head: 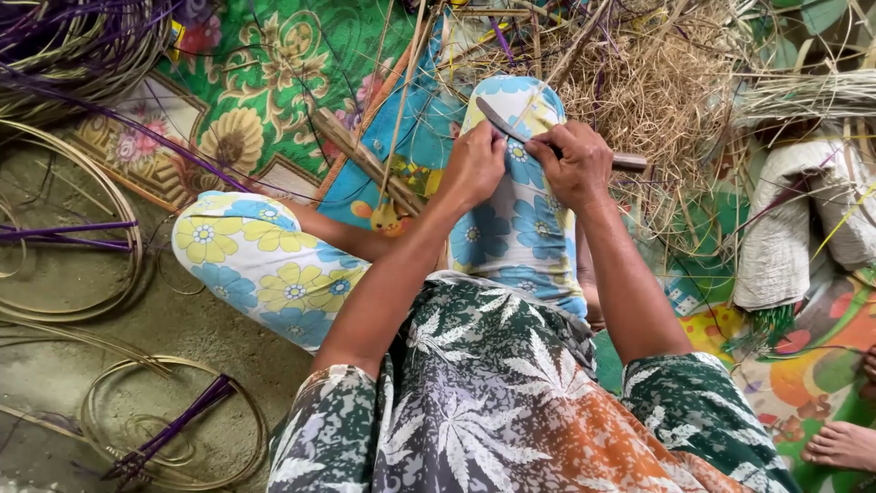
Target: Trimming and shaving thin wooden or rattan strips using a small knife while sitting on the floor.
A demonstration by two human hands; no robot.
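Observation:
My right hand (pixel 575 164) grips a knife (pixel 500 121) by its wooden handle (pixel 630 162), the grey blade pointing up and left over my raised knee in flowered trousers (pixel 511 228). My left hand (pixel 474 164) is closed beside the blade, pinching a thin cane strip (pixel 401 100) that runs up toward the top of the view. Both hands meet above the knee.
Coils of pale cane (pixel 109 210) and purple-dyed strips (pixel 64 233) lie on the ground at left. A heap of dry shavings (pixel 657 82) sits ahead. A flowered mat (pixel 274 82) lies beneath. A rolled woven bundle (pixel 785 228) and another person's foot (pixel 844 445) are at right.

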